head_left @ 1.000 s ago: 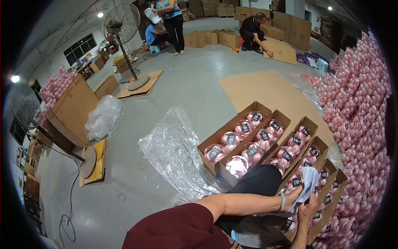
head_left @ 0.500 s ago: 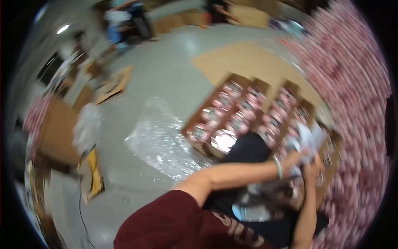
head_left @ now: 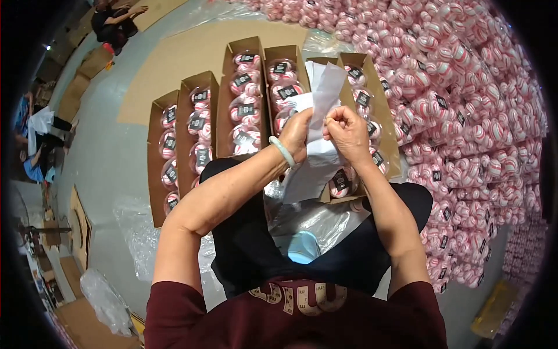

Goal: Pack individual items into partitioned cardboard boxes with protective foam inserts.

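Observation:
My left hand, a pale bangle on its wrist, is closed around a loose bundle of white paper sheets. The sheets stick up above it and hang down below over an open carton. At the bundle's right edge my right hand is closed, thumb and forefinger pinched together against the paper. Whatever is between those fingertips is too small to make out. Just beyond and beneath both hands stand long narrow brown cartons, filled with red-and-white striped balls in clear packs with black labels.
A large heap of bagged striped balls rises on the right. Between my knees sits a light-blue tub near clear plastic film. Flat cardboard lies beyond the cartons. Other people, including one in black, are at the far left.
My view has swung right, bringing the cartons and heap to the middle and right. Both hands are still at the paper sheets, which now show clearly instead of blurred.

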Demonstrator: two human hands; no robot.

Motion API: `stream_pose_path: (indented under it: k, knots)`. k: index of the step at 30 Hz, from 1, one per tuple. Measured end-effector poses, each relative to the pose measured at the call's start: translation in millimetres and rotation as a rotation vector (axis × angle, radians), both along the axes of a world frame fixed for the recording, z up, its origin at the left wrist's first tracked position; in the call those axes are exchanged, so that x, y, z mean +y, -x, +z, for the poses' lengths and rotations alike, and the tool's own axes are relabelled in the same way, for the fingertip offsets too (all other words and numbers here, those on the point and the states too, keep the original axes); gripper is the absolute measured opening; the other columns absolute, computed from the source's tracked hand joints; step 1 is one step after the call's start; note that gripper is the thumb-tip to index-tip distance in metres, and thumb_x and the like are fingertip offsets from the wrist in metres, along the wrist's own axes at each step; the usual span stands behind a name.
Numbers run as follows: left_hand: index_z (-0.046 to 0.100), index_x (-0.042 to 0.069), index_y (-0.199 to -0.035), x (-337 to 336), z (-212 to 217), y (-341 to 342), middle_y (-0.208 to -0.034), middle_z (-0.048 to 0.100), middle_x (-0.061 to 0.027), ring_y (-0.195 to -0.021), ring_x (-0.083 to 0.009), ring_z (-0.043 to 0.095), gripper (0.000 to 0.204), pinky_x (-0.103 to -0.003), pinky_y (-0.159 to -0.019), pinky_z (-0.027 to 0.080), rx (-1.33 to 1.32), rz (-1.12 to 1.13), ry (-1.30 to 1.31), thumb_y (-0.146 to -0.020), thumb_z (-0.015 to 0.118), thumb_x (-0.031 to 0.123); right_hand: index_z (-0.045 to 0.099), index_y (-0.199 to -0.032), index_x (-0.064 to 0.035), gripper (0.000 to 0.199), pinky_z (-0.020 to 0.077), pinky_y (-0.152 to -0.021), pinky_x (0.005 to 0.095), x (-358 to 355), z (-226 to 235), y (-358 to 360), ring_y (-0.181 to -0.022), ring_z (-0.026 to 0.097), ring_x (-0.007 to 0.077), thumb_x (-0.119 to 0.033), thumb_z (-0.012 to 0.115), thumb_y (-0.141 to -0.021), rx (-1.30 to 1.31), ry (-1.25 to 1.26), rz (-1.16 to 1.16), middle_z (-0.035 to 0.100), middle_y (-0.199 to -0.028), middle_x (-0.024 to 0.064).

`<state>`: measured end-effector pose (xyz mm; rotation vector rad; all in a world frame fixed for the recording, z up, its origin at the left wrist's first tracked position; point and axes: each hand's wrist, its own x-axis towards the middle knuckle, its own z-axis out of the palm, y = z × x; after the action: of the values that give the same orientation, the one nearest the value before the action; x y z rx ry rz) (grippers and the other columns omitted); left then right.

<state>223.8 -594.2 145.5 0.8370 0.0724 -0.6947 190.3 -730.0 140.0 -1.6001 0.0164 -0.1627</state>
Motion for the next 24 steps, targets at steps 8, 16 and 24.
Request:
stream_pose_path:
  k: [8,16,24]
  knots:
    - [0.05,-0.001,-0.127,-1.8,9.0,25.1,-0.112,0.062,-0.0102,-0.097,-0.0186,0.063,0.043,-0.034,-0.086,0.051,-0.136,0.017,-0.028,-0.096,0.04,0.027,0.051,-0.103,-0.0041,0.027,0.0511,-0.056,0.0222,-16.4,15.8,25.3,-0.065,0.057,0.0096,-0.029,0.057,-0.094,0.074,-0.423,-0.078,0.056,-0.083,0.0038]
    - [0.056,-0.007,-0.108,-3.6,14.3,40.2,-0.088,0.062,-0.0201,-0.086,-0.0299,0.059,0.041,-0.041,-0.08,0.044,-0.733,0.154,-0.541,-0.097,0.036,0.027,0.047,-0.112,-0.0039,0.037,0.0523,-0.058,0.0233,-20.1,29.9,36.1,-0.07,0.057,0.0104,-0.032,0.061,-0.091,-0.012,-0.374,0.005,0.054,-0.087,0.0056]
    - [0.051,-0.005,-0.121,1.7,5.7,40.8,-0.109,0.062,-0.0201,-0.101,-0.0293,0.058,0.041,-0.038,-0.089,0.042,-0.861,-0.179,-0.877,-0.1,0.037,0.026,0.05,-0.101,-0.0025,0.032,0.0449,-0.062,0.0213,-0.7,45.9,32.5,-0.069,0.048,0.0061,-0.021,0.069,-0.083,-0.052,0.108,-0.192,0.053,-0.08,0.0004]
